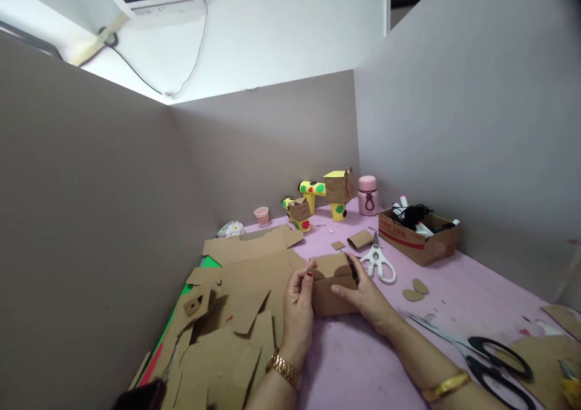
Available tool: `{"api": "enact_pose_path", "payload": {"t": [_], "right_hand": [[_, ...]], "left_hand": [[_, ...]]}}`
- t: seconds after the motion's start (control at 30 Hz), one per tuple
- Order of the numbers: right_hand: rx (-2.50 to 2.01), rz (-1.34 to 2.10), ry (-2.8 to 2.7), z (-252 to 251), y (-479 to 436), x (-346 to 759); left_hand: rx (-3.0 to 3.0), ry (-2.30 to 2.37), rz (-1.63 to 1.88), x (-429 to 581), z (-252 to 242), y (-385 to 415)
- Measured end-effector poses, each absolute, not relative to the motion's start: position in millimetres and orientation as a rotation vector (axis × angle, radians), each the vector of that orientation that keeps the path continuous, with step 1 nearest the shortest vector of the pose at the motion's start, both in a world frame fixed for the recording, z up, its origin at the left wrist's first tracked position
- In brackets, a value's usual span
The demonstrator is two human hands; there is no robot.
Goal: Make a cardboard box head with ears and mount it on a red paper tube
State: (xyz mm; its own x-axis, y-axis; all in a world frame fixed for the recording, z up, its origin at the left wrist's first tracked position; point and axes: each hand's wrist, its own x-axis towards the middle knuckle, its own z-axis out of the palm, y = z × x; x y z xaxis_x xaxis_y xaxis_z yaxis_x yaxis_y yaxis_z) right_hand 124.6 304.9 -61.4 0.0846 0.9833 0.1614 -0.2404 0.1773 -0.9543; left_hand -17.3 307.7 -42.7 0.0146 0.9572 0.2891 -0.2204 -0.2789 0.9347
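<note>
A small brown cardboard box [333, 298] is held between my two hands above the pink table. My left hand [298, 301] grips its left side, the thumb and fingers at the corner. My right hand [367, 295] wraps its right side, thumb across the front face and fingers behind the far edge. Two curved flaps show on the box's upper side. Just beyond it lie white-handled scissors [379, 265], a bent cardboard piece [361, 240] and a small cardboard square [338, 245].
Cut cardboard sheets [227, 361] pile up at left. Black-handled scissors [481, 352] and oval cardboard pieces [413, 295] lie at right. Farther back are an open box of markers [417, 247], a pink flask [368, 195], a paper cup [262, 216] and two yellow cardboard animals [338, 189]. Grey partitions enclose the table.
</note>
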Motion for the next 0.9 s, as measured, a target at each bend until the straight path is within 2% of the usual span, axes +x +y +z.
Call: {"api": "enact_pose_path", "payload": {"t": [0.9], "right_hand": [[-0.823, 1.180, -1.074, -59.4, 302.1, 126.0]], "left_hand": [[1.282, 0.996, 1.342, -18.1, -45.6, 305.9]]}}
